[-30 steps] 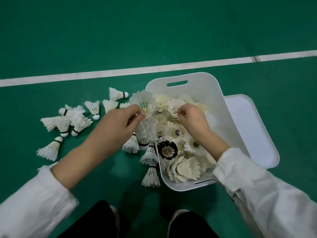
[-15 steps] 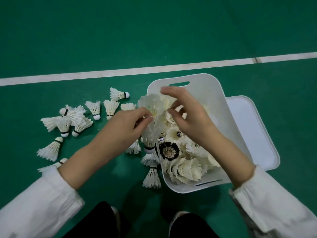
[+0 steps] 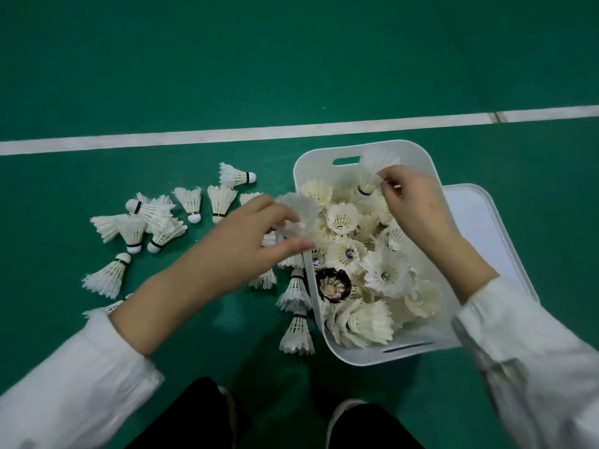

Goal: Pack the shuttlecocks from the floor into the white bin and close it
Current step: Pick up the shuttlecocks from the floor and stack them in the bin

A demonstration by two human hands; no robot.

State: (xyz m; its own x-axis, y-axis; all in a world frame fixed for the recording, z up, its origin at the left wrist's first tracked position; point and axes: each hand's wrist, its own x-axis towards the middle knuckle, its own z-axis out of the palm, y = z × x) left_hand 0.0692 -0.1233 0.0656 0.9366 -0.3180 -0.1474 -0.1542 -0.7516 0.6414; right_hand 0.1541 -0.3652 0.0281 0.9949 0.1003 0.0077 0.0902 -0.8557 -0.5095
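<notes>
The white bin [image 3: 424,170] stands open on the green floor, heaped with white shuttlecocks and one dark one [image 3: 334,284]. My left hand [image 3: 249,241] pinches a blurred white shuttlecock [image 3: 296,212] right at the bin's left rim. My right hand [image 3: 411,202] holds another shuttlecock [image 3: 372,171] by its feathers over the far part of the bin. Several loose shuttlecocks [image 3: 152,222] lie on the floor to the left, and three more [image 3: 296,314] lean against the bin's left wall.
The bin's white lid [image 3: 486,222] lies flat on the floor behind the bin's right side. A white court line [image 3: 227,136] crosses the floor beyond. My knees and shoes [image 3: 343,413] are at the bottom edge.
My right hand has moved to the far end of the bin and now holds a shuttlecock. My left hand has carried its shuttlecock rightward to the bin's rim.
</notes>
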